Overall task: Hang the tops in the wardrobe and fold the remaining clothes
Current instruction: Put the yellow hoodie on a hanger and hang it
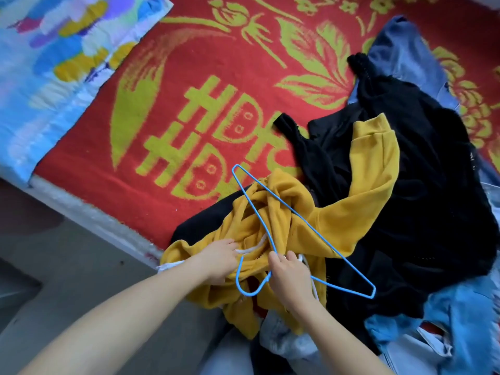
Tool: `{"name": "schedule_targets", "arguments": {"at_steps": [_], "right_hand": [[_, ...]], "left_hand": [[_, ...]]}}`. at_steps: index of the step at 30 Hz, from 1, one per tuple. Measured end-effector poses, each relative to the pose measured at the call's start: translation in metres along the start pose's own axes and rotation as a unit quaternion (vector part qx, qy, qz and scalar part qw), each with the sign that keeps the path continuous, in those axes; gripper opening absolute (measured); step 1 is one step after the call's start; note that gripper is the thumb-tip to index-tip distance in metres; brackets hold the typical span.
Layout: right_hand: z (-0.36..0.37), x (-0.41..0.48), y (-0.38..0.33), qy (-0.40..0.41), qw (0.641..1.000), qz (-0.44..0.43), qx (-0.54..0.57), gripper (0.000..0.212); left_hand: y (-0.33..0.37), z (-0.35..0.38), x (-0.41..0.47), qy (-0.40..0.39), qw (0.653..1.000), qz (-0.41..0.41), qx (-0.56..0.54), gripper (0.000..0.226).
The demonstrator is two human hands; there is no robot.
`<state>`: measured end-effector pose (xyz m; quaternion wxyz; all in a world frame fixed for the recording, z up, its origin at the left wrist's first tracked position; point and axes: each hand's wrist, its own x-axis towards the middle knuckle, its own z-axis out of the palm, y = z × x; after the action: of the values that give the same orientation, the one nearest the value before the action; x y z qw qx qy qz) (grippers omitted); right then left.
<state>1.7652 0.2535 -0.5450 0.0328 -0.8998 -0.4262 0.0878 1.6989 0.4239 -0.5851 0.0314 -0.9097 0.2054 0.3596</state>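
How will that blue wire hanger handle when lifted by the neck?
Probably light: the blue wire hanger is thin wire, and the right hand holds it with just a fingertip grip. Likely springy rather than rigid, being so thin. It lies across the yellow top, so a corner could snag cloth.

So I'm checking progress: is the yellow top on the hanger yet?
Not yet. The yellow top lies bunched on the bed; the hanger lies over it, both ends bare, pinched by the right hand.
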Motion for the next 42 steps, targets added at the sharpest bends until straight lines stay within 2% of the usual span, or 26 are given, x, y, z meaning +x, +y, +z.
{"name": "schedule_targets", "arguments": {"at_steps": [2, 5, 7, 10, 12, 13, 14, 16, 18, 20, 22, 25, 28, 30, 33, 35, 39, 42], "right_hand": [[0.001, 0.000, 0.003, 0.003, 1.000, -0.018, -0.014, 0.009], [0.001, -0.006, 0.008, 0.009, 0.998, -0.048, -0.033, 0.012], [0.002, -0.011, 0.007, -0.015, 0.997, -0.053, -0.044, 0.024], [0.002, -0.016, 0.008, -0.051, 0.997, -0.043, -0.048, 0.040], [-0.004, -0.019, 0.008, -0.055, 0.997, -0.032, -0.048, 0.041], [-0.008, -0.021, 0.008, -0.054, 0.997, -0.029, -0.046, 0.042], [-0.014, -0.022, 0.008, -0.051, 0.998, -0.026, -0.039, 0.042], [-0.024, -0.023, 0.008, -0.055, 0.998, 0.000, -0.008, 0.045], [-0.042, -0.028, 0.011, -0.044, 0.998, 0.031, 0.041, 0.043], [-0.057, -0.030, 0.020, -0.033, 0.994, 0.046, 0.096, 0.031], [-0.078, -0.029, 0.030, -0.037, 0.986, 0.077, 0.146, 0.018], [-0.112, -0.035, 0.044, 0.025, 0.969, 0.112, 0.219, 0.022], [-0.144, -0.039, 0.055, -0.007, 0.946, 0.151, 0.287, 0.036], [-0.167, -0.041, 0.063, -0.019, 0.933, 0.150, 0.326, 0.037], [-0.200, -0.048, 0.070, 0.041, 0.913, 0.145, 0.378, 0.024], [-0.218, -0.053, 0.075, 0.104, 0.887, 0.152, 0.423, 0.025], [-0.250, -0.057, 0.084, 0.156, 0.868, 0.099, 0.460, 0.030], [-0.282, -0.051, 0.086, 0.121, 0.879, 0.034, 0.460, 0.031]], "left_hand": [[-0.001, 0.008, -0.008, -0.044, 0.996, -0.032, -0.073, 0.020], [0.001, 0.026, -0.019, -0.082, 0.983, -0.111, -0.121, 0.054], [0.008, 0.036, -0.023, -0.085, 0.981, -0.131, -0.114, 0.066], [0.017, 0.035, -0.028, -0.061, 0.983, -0.138, -0.101, 0.038], [0.017, 0.023, -0.038, -0.007, 0.986, -0.144, -0.088, 0.026], [0.016, 0.016, -0.044, 0.044, 0.987, -0.144, -0.061, 0.025], [0.014, 0.009, -0.052, 0.129, 0.980, -0.146, -0.025, 0.023], [0.009, -0.013, -0.067, 0.238, 0.961, -0.137, 0.012, 0.024], [0.008, -0.036, -0.082, 0.287, 0.946, -0.143, 0.035, 0.027], [0.005, -0.063, -0.094, 0.331, 0.933, -0.138, 0.041, 0.022], [0.001, -0.096, -0.107, 0.360, 0.921, -0.134, 0.067, 0.005], [0.007, -0.146, -0.126, 0.359, 0.923, -0.130, 0.051, 0.033], [0.017, -0.195, -0.137, 0.404, 0.903, -0.124, 0.076, 0.037], [0.024, -0.234, -0.145, 0.427, 0.888, -0.125, 0.111, 0.040], [0.037, -0.293, -0.164, 0.473, 0.860, -0.112, 0.158, 0.042], [0.047, -0.320, -0.177, 0.488, 0.849, -0.103, 0.177, 0.038], [0.062, -0.350, -0.202, 0.521, 0.823, -0.096, 0.203, 0.010], [0.068, -0.372, -0.219, 0.550, 0.804, -0.091, 0.210, 0.022]]}}
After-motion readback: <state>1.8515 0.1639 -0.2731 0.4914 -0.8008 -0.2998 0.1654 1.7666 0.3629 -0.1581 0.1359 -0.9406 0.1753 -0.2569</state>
